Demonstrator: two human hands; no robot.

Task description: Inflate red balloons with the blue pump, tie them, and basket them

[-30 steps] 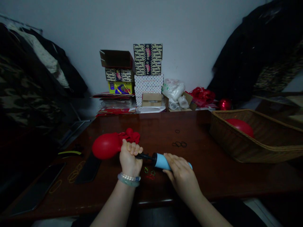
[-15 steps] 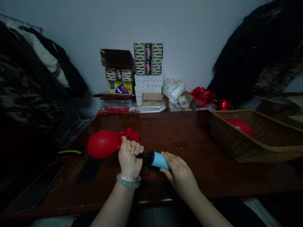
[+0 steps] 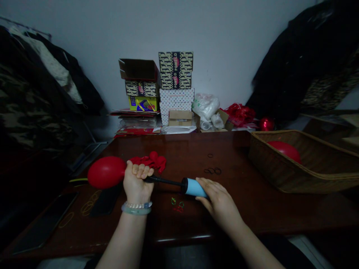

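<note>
A blue and black balloon pump (image 3: pixel 193 187) stretches between my two hands, its thin black rod drawn out. My left hand (image 3: pixel 138 183), with a beaded bracelet and a pale green bangle at the wrist, is closed around the pump's black end and the neck of a red balloon (image 3: pixel 106 172). That balloon is partly inflated and points left. My right hand (image 3: pixel 220 200) wraps the blue barrel. Behind my left hand lies a pile of limp red balloons (image 3: pixel 153 160). Small green and red rubber bands (image 3: pixel 178 205) lie on the table below the rod.
A wicker basket (image 3: pixel 269 173) with a red balloon (image 3: pixel 285 150) inside stands on the right of the brown table (image 3: pixel 230 149). Black bands (image 3: pixel 213 170) lie mid-table. Phones (image 3: pixel 46 220) and yellow bands (image 3: pixel 89 203) are at left. Stacked boxes (image 3: pixel 176 71) stand behind the table.
My left hand has moved left with the red balloon, and the pump's rod has come out of the barrel. My right hand has shifted slightly right.
</note>
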